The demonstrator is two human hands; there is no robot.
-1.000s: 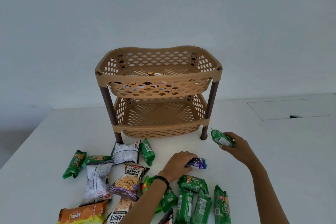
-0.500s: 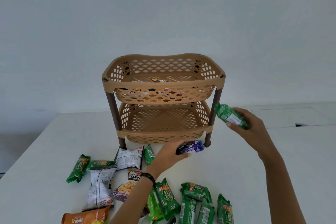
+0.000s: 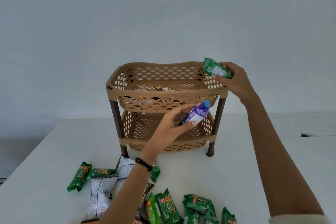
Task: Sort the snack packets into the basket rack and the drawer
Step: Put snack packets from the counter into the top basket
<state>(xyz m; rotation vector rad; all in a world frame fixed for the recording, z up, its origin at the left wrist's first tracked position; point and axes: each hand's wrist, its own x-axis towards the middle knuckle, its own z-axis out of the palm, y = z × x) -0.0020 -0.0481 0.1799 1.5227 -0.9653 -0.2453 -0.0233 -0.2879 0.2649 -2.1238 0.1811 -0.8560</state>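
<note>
A tan two-tier basket rack (image 3: pixel 127 94) on brown legs stands on the white table. A few packets (image 3: pixel 163 89) lie in its top basket; the lower basket looks bare. My right hand (image 3: pixel 236 80) holds a green packet (image 3: pixel 216 68) over the top basket's right rim. My left hand (image 3: pixel 171 123) holds a purple packet (image 3: pixel 196 113) in front of the rack, level with the top basket's front wall. No drawer is in view.
Loose packets lie on the white table (image 3: pixel 227 169) near me: several green ones (image 3: pixel 198 203) at the bottom middle, two green ones (image 3: pixel 80 176) at the left, and silver bags (image 3: pixel 101 194) between them. A recessed panel (image 3: pixel 307 135) sits at the right.
Both hands have risen from the table with their packets. The right hand went up to the top basket's right rim; the left lifted the purple packet in front of the rack.
</note>
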